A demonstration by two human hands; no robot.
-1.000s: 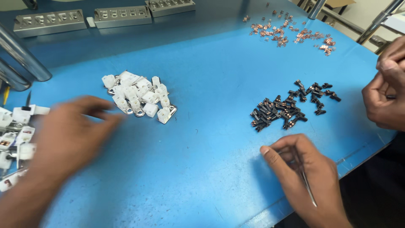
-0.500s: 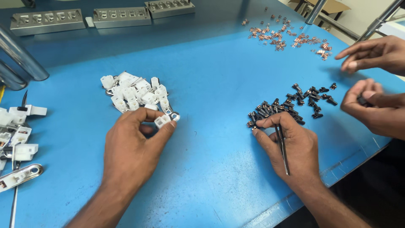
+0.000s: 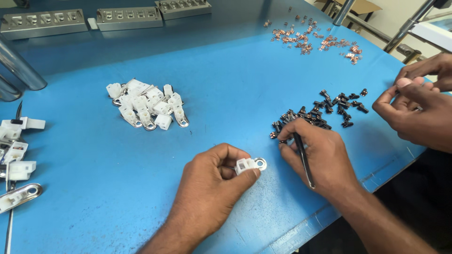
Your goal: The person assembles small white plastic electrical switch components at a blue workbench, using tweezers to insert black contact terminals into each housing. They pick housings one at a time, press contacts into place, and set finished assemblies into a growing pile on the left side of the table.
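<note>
Broadly, from largest to smallest, as I log it from the remote station:

- Blue table: work surface, with grey metal fixtures along the far edge.
- Co-worker's hands: at the right edge, closed together on something too small to tell; not mine.
- Left hand: fingers clamped on the white plastic terminal block, its metal eyelet pointing right, held just above the table near the front edge.
- Right hand: closed around a thin dark tool laid across the palm, fingertips touching the near edge of the black screw pile.
- White block pile: loose stock, well apart to the left; finished-looking pieces lie at the far left edge.
- Copper clips: scattered at the far right.
- Handling note, my judgement: pinch one screw only, keep the block level with its opening facing up, and bring the two hands close before seating, so that nothing drops.
</note>
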